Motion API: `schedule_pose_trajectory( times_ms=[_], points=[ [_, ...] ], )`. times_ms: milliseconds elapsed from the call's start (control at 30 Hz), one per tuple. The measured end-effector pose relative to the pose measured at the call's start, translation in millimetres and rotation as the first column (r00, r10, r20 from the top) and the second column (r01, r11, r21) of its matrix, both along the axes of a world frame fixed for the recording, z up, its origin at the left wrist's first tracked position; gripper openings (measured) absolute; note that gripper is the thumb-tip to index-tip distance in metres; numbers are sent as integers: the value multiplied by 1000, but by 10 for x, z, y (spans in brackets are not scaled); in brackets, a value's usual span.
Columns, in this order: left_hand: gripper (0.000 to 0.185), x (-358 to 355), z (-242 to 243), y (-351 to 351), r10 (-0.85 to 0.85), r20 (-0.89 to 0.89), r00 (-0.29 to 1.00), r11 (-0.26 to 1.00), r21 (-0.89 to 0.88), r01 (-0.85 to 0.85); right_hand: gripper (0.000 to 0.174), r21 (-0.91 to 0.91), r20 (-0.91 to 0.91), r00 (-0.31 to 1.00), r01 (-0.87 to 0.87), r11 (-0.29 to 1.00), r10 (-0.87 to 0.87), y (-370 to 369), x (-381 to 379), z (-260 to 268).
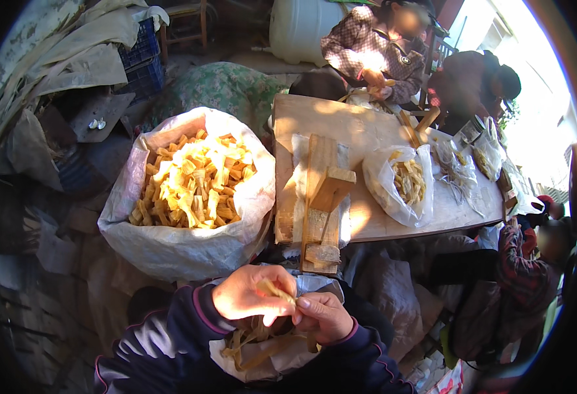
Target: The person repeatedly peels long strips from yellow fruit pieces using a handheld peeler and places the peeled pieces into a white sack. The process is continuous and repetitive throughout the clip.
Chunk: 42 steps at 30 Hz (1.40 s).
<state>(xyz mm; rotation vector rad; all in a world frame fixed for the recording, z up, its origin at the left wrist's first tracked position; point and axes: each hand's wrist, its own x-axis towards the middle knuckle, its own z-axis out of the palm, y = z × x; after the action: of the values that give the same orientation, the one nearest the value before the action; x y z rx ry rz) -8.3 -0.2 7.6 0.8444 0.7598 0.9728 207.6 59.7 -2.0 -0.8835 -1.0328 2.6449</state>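
Note:
Between the fingertips of my left hand and my right hand is a small yellowish folded strip, like dried plant material. The two hands meet just beyond my lap. Under them a white bag lies with long, flat tan strips in it. Beyond my left hand stands a large white woven sack, full of short yellow folded pieces. A wooden jig with an upright block and a thin rod lies on a cloth at the table's near left end, beyond my right hand.
The wooden table carries an open plastic bag of yellow pieces, smaller plastic bags and a clear jar. A person works across it; others sit at the right. Blue crates and a white barrel stand behind.

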Motion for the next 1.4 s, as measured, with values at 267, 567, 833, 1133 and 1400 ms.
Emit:
schedule_pose_trajectory(
  times_ms=[267, 567, 833, 1133, 1400],
  points=[
    [13, 221, -58, -36, 239, 62, 969, 971, -44, -237, 28, 225, 105, 983, 124, 966, -151, 39, 119, 88],
    [13, 264, -80, 361, 547, -62, 835, 788, 373, -489, 11, 797, -95, 810, 410, 443, -578, 360, -6, 184],
    [9, 235, -388, 698, 869, -355, 343, 488, 722, -489, 14, 984, -1, 544, -148, -97, -839, 893, -99, -215],
    [22, 450, 50, 43, 509, -444, 738, 858, 332, -392, 21, 937, -224, 968, 181, -299, -116, 194, -223, 143],
    [29, 366, 147, -54, -496, -17, 868, 868, 26, 496, 10, 934, -337, 921, 302, -188, -194, 365, -38, 236]
  ],
)
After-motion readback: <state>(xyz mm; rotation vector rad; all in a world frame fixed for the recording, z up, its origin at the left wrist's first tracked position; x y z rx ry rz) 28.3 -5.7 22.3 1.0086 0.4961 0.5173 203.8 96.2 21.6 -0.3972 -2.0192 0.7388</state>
